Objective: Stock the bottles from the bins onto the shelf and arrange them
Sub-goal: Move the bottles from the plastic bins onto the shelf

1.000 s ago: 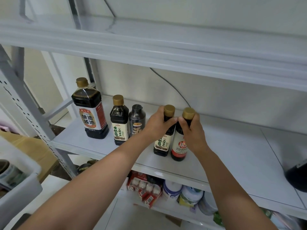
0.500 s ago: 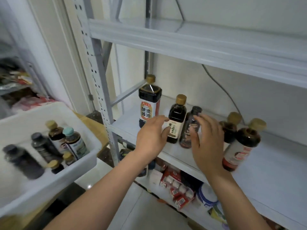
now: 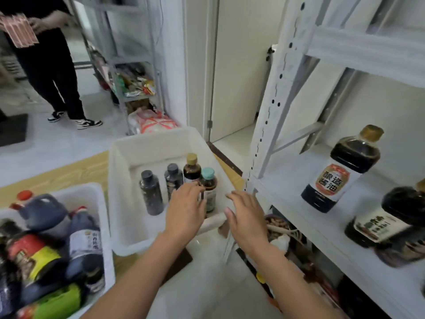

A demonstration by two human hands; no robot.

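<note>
A white bin (image 3: pixel 124 180) in the middle holds several small upright bottles: two dark ones (image 3: pixel 150 192), a gold-capped one (image 3: pixel 192 168) and a teal-capped one (image 3: pixel 209 180). My left hand (image 3: pixel 186 210) hovers over the bin's near right corner, fingers straight, its tips by the gold-capped bottle, holding nothing. My right hand (image 3: pixel 247 212) is spread open just right of the bin, empty. On the white shelf (image 3: pixel 287 199) at right stand a large soy sauce bottle (image 3: pixel 342 169) and a smaller dark bottle (image 3: pixel 386 215).
A second white bin (image 3: pixel 99 217) at lower left is full of large bottles lying down. The shelf's perforated upright (image 3: pixel 271 107) stands between bin and shelf. A person in black stands at far left. Packaged goods sit under the shelf.
Both hands let go of the two gold-capped bottles on the shelf and swung left and down to the bin. My view turned left with them.
</note>
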